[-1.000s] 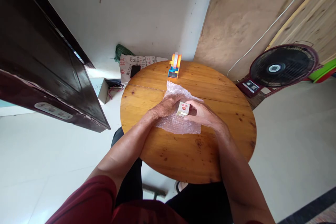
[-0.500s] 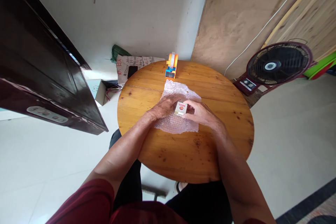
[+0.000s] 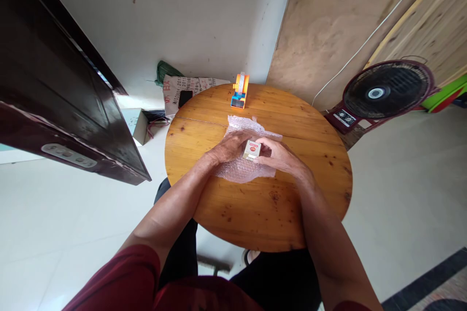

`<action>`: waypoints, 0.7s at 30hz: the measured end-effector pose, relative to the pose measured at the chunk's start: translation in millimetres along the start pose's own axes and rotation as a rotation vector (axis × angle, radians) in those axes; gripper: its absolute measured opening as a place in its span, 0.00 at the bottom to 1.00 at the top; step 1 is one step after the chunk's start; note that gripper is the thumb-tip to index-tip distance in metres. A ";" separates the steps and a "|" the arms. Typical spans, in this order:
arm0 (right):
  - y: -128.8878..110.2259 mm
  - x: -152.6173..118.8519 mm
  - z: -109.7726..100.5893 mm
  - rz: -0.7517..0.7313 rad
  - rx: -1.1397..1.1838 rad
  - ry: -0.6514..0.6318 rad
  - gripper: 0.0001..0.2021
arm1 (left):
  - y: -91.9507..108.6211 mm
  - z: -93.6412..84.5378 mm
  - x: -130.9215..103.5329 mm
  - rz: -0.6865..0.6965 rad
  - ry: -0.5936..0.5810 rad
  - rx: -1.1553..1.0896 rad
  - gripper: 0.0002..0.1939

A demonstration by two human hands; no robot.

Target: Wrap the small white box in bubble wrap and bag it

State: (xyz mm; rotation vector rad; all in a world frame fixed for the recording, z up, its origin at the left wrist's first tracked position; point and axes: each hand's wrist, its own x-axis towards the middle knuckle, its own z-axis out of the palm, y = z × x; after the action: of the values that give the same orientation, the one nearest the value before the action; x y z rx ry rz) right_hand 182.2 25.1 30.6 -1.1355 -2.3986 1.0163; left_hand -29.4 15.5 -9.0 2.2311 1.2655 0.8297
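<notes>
A small white box (image 3: 251, 149) with a red mark stands at the middle of a sheet of bubble wrap (image 3: 243, 171). My right hand (image 3: 279, 154) is closed around the box's right side, thumb at the near edge and fingers at the far one. From the left, my left hand (image 3: 231, 146) reaches past the box with its fingers bent over the wrap. Those fingertips are partly hidden, and they appear to pinch the far part of the sheet, which is raised and crumpled beyond the hands.
An orange and blue tape dispenser (image 3: 240, 91) stands at the far edge of the round wooden table (image 3: 255, 223). To the right is a dark red fan (image 3: 379, 92). A printed sack (image 3: 171, 95) with a dark phone-like object (image 3: 185, 98) lies behind the table's left side.
The far edge of the bubble wrap has come closer and folded up, with its right corner sticking out. The hands and box keep nearly the same place; the view has shifted slightly.
</notes>
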 end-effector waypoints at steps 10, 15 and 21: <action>14.0 -3.2 -11.7 0.016 0.171 -0.052 0.32 | 0.2 -3.6 -1.3 0.035 0.035 -0.125 0.25; 32.4 -0.4 -12.2 0.059 0.229 0.074 0.28 | 1.6 -7.1 -1.2 -0.138 0.106 -0.157 0.29; 40.1 4.4 -6.7 0.074 0.311 0.120 0.29 | 42.7 -37.0 -18.2 -0.163 0.070 0.075 0.20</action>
State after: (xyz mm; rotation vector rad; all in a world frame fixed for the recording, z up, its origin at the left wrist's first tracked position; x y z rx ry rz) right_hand 205.1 49.2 6.8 -1.1411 -2.0315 1.2546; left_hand -36.2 -18.0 39.6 2.1369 1.5119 0.8161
